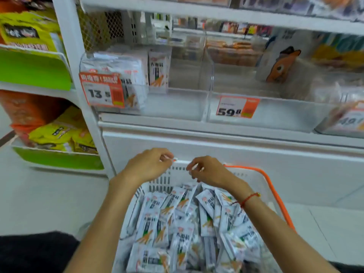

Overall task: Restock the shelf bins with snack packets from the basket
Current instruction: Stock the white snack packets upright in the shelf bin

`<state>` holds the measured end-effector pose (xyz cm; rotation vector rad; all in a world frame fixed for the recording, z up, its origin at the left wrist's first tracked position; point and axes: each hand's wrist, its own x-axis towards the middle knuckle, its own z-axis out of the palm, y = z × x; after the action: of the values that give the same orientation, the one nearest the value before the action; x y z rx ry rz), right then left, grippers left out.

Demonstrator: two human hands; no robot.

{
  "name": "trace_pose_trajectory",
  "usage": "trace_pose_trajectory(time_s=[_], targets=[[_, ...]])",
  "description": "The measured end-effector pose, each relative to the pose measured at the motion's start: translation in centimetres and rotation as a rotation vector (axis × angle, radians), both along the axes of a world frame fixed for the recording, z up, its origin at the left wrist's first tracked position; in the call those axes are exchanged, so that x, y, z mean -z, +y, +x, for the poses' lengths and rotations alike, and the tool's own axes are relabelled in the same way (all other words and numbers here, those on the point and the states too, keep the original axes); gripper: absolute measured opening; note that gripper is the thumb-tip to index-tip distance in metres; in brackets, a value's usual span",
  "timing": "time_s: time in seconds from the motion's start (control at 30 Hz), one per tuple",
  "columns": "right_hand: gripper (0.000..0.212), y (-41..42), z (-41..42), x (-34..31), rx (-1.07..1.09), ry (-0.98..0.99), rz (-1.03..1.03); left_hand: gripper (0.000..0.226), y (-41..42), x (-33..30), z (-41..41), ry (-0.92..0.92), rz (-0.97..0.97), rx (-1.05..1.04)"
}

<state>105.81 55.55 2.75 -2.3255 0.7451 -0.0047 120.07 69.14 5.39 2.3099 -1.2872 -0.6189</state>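
Left hand [148, 164]: raised over the far rim of the basket [256, 175], fingers curled, something small and white seemingly pinched at the fingertips — what it is cannot be told through the blur.
Right hand [208, 171]: held level with the left, fingers curled the same way, a pale sliver showing at the thumb; whether a packet edge is pinched cannot be told. A red string bracelet [248, 199] is worn at the wrist.
Why held so: the two hands are brought close together above the stock, judged to be squaring up or parting something thin before it is lifted to the shelf.
Snack packets [177, 223]: heaped loose in the white basket, filling it from near edge to far wall — white wrappers printed with an orange claw motif.
Basket handle [275, 194]: orange, dropped along the right rim so the opening is left free.
Target bin [187, 103]: clear acrylic, at the left end of the shelf; matching packets [126, 75] are stacked against its left wall, the right part left bare — room is judged to remain.
Price tags: 13.5 tag [102, 89] clipped to that bin's front left corner; 59.8 tag [237, 107] on the neighbouring bin.
Surroundings: white shop shelving, a pale tiled floor [49, 203], green-fronted racks of yellow bags [57, 133] at the left.
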Motion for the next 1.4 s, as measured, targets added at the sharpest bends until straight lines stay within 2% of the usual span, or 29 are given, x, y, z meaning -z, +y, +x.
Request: trace_pose_trajectory(time_s=[0.13,0.27,0.37,0.43,0.5,0.6,0.73,0.83,0.9,0.97,1.07,1.13,1.2,1.3,1.4], targets=[[0.022,1.4,-1.6,7.1,0.04,0.15,0.103,0.032,0.5,7.9,-0.9,0.136,0.232,0.001],[0.028,3.1,-2.6,13.3,0.048,0.341,0.153,0.035,1.3,15.7,-1.3,0.148,0.433,-0.034],[0.053,4.7,-3.4,17.4,-0.007,0.434,0.074,0.035,2.8,19.7,-2.7,0.191,0.513,-0.035],[0.065,5.6,-3.7,18.9,-0.02,0.419,-0.062,0.034,3.7,21.6,-3.8,0.246,0.478,-0.074],[0.065,6.1,-3.6,19.9,-0.017,0.419,-0.142,0.033,4.1,22.7,-4.3,0.288,0.414,-0.126],[0.053,6.2,-3.0,20.4,0.007,0.438,-0.071,0.037,3.9,22.6,-4.4,0.293,0.428,-0.087],[0.025,3.9,-3.2,19.0,0.048,0.322,0.241,0.048,3.0,21.6,-3.7,0.393,0.464,-0.013],[0.022,1.4,-4.1,16.2,0.069,0.136,0.61,0.067,2.1,19.9,-3.2,0.605,0.422,0.077],[0.02,0.5,-4.1,15.1,0.148,0.002,0.719,0.057,1.6,18.5,-3.3,0.754,0.346,0.127],[0.02,0.1,-3.6,14.7,0.203,-0.056,0.765,0.04,1.3,17.4,-3.4,0.814,0.237,0.083],[0.037,0.0,-2.3,15.1,0.34,-0.117,0.819,0.024,1.4,17.7,-2.7,0.748,0.088,-0.047],[0.029,0.4,-1.3,15.5,0.536,-0.199,0.833,0.02,1.6,18.3,-2.1,0.686,0.02,-0.142],[0.026,0.6,-0.4,16.8,0.687,-0.138,0.622,0.023,1.7,18.8,-1.7,0.621,-0.03,-0.288],[0.025,0.8,0.8,18.6,0.593,0.158,0.195,0.025,1.5,19.3,-1.5,0.584,-0.079,-0.467],[0.033,1.5,2.5,20.0,0.55,0.265,0.017,0.03,1.2,20.0,-1.3,0.642,-0.089,-0.516]])
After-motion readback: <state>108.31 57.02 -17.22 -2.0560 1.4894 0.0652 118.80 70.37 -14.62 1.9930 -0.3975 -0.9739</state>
